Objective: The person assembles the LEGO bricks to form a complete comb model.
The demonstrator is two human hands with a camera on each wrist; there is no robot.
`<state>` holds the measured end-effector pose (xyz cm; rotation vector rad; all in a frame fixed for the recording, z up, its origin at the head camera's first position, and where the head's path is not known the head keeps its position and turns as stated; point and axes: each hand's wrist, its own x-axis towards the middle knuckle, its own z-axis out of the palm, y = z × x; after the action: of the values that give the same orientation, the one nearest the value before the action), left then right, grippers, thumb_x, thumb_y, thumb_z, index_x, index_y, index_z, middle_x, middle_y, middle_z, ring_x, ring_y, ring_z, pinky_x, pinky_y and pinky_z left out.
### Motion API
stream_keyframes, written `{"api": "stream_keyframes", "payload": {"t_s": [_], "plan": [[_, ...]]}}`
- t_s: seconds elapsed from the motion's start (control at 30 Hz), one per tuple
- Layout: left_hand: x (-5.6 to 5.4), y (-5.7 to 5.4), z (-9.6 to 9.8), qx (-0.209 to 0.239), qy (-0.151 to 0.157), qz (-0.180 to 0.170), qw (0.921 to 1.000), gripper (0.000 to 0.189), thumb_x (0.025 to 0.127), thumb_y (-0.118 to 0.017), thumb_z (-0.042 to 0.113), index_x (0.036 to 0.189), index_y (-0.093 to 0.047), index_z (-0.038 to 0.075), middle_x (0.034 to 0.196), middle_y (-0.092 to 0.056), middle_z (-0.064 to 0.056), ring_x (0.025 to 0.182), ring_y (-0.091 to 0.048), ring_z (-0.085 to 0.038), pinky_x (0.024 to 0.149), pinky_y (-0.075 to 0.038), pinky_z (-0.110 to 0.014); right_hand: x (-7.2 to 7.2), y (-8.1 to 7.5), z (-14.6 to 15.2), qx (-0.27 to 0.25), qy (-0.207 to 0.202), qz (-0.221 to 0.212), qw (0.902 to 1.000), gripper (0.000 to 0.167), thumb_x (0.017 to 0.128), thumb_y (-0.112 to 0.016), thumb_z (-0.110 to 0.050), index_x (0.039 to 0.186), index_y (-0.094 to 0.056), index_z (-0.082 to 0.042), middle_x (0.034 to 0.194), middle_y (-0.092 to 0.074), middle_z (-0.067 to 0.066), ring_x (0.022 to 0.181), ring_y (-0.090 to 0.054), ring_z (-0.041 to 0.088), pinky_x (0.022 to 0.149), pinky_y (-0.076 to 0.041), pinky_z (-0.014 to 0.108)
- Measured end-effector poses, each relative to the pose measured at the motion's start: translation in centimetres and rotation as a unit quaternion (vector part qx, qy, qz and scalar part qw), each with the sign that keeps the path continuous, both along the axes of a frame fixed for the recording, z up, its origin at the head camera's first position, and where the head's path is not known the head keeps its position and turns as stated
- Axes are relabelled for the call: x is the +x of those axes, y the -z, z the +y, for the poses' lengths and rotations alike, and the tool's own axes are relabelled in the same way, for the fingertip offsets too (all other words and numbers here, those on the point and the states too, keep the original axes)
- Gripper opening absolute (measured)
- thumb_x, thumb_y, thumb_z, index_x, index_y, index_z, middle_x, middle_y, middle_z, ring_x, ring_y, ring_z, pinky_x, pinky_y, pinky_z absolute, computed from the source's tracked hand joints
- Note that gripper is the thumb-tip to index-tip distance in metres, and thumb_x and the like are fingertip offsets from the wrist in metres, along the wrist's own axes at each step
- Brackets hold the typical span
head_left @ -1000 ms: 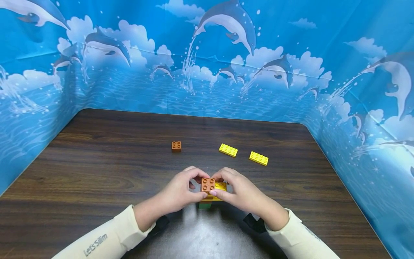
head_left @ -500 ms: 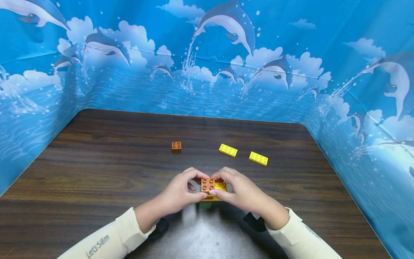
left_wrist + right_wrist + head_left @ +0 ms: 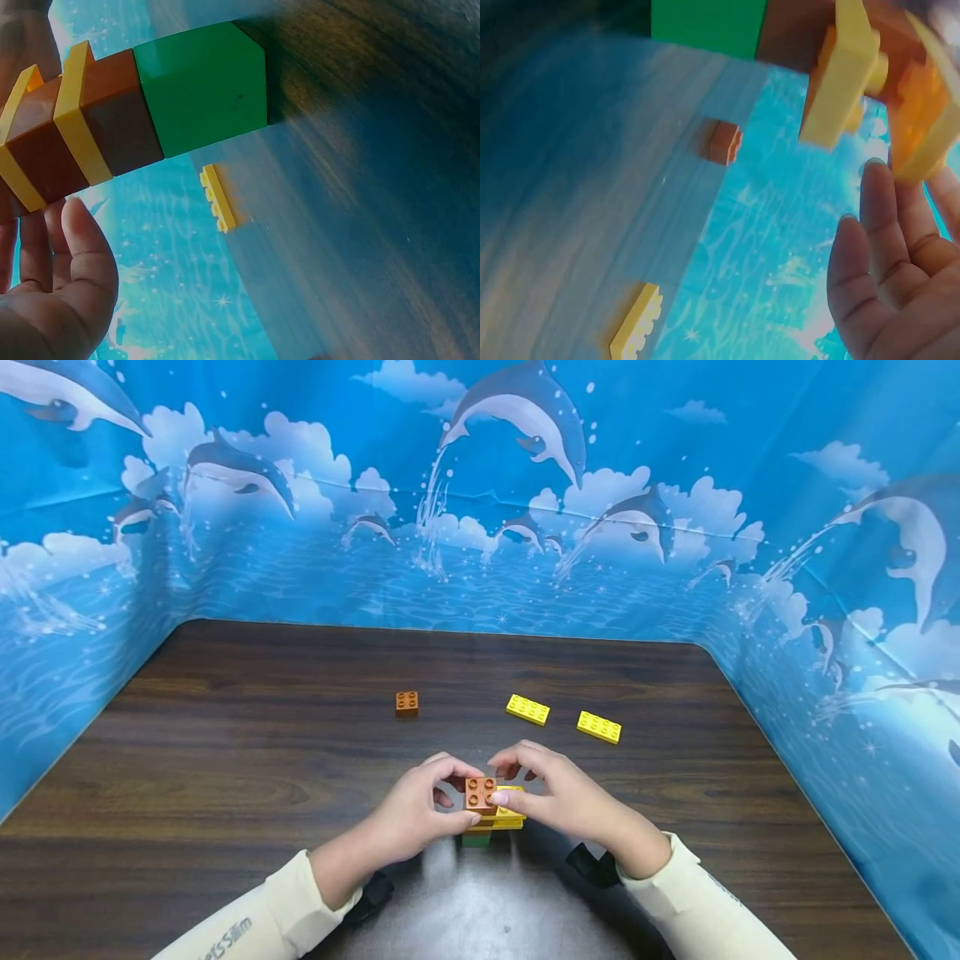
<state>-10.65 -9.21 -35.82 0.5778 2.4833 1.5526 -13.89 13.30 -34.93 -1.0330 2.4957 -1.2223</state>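
A tower of toy building bricks stands on the table in front of me. In the left wrist view its green base brick (image 3: 206,90) carries brown bricks alternating with yellow plates (image 3: 79,120). A brown brick (image 3: 480,792) with studs tops it, and the yellow plates jut out to its right. My left hand (image 3: 412,810) pinches the tower near its top, thumb in front and index finger behind. My right hand (image 3: 570,797) has relaxed, parted fingers; its thumb overlaps the top brick's right edge. In the right wrist view its fingertips lie close to a yellow plate (image 3: 922,142).
Beyond the hands, a loose brown brick (image 3: 407,703) lies on the dark wooden table (image 3: 225,760). Two yellow plates, one at centre (image 3: 528,710) and one farther right (image 3: 599,727), lie near it. A blue dolphin-print curtain (image 3: 480,577) borders the table.
My right hand's index finger has lifted away from the tower and the hand has loosened. My left hand keeps its hold. The head view has shifted slightly.
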Motion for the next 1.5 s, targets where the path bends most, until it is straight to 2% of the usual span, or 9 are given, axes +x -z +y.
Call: {"api": "stream_keyframes", "payload": {"t_s": [0.13,0.23,0.47,0.63,0.8,1.13,1.5], "plan": [[0.2,0.1,0.0,0.001,-0.002,-0.001,1.0000,0.034,0.082,-0.075,0.011,0.112,-0.064,0.004,0.103,-0.058,-0.004,0.095,-0.055,-0.019,0.076,-0.051,-0.027,-1.0,0.0,0.3,-0.012,0.038,-0.011,0.9992,0.035,0.094,-0.064,-0.024,0.124,-0.059,-0.008,0.113,-0.061,0.007,0.101,-0.055,0.022,0.088,-0.047,0.046],[0.2,0.2,0.0,0.004,0.000,-0.006,1.0000,0.034,0.081,-0.075,0.011,0.113,-0.064,0.004,0.104,-0.058,-0.004,0.095,-0.055,-0.020,0.075,-0.051,-0.026,-1.9,0.2,0.6,-0.008,0.072,-0.013,0.9973,0.038,0.092,-0.066,-0.025,0.125,-0.059,-0.008,0.116,-0.060,0.006,0.105,-0.054,0.025,0.091,-0.046,0.049],[0.3,0.3,0.1,0.008,0.004,-0.013,0.9999,0.034,0.081,-0.076,0.010,0.113,-0.064,0.004,0.104,-0.058,-0.004,0.096,-0.054,-0.021,0.075,-0.050,-0.026,-4.4,0.9,1.7,0.030,0.130,-0.010,0.9911,0.041,0.090,-0.069,-0.025,0.126,-0.058,-0.008,0.123,-0.057,0.009,0.116,-0.051,0.029,0.099,-0.042,0.052],[0.4,0.4,0.2,0.011,0.003,-0.010,0.9999,0.034,0.081,-0.076,0.009,0.112,-0.064,0.004,0.103,-0.058,-0.004,0.096,-0.054,-0.020,0.075,-0.050,-0.025,-6.0,1.4,3.0,0.063,0.158,-0.008,0.9854,0.043,0.091,-0.068,-0.024,0.128,-0.057,-0.005,0.126,-0.056,0.012,0.118,-0.051,0.033,0.096,-0.043,0.052],[0.4,0.4,0.3,0.010,-0.001,-0.006,0.9999,0.034,0.080,-0.076,0.007,0.111,-0.065,0.003,0.102,-0.058,-0.004,0.095,-0.054,-0.020,0.074,-0.050,-0.025,-7.4,1.7,4.0,0.099,0.174,-0.010,0.9797,0.044,0.091,-0.068,-0.025,0.129,-0.057,-0.006,0.127,-0.055,0.013,0.117,-0.050,0.033,0.092,-0.044,0.049],[0.2,0.1,0.3,0.002,-0.006,-0.002,1.0000,0.033,0.080,-0.076,0.008,0.111,-0.065,0.004,0.101,-0.058,-0.003,0.094,-0.054,-0.020,0.074,-0.050,-0.025,-9.8,2.2,6.1,0.157,0.194,-0.015,0.9682,0.052,0.090,-0.069,-0.024,0.135,-0.052,-0.003,0.135,-0.049,0.016,0.126,-0.046,0.036,0.100,-0.039,0.054],[0.1,0.1,0.2,0.005,-0.004,-0.001,1.0000,0.033,0.080,-0.075,0.007,0.111,-0.065,0.003,0.101,-0.058,-0.003,0.094,-0.054,-0.020,0.075,-0.050,-0.025,-10.9,2.9,8.0,0.219,0.208,-0.024,0.9530,0.054,0.091,-0.068,-0.023,0.136,-0.050,0.000,0.136,-0.046,0.024,0.126,-0.043,0.040,0.099,-0.039,0.057]]}}
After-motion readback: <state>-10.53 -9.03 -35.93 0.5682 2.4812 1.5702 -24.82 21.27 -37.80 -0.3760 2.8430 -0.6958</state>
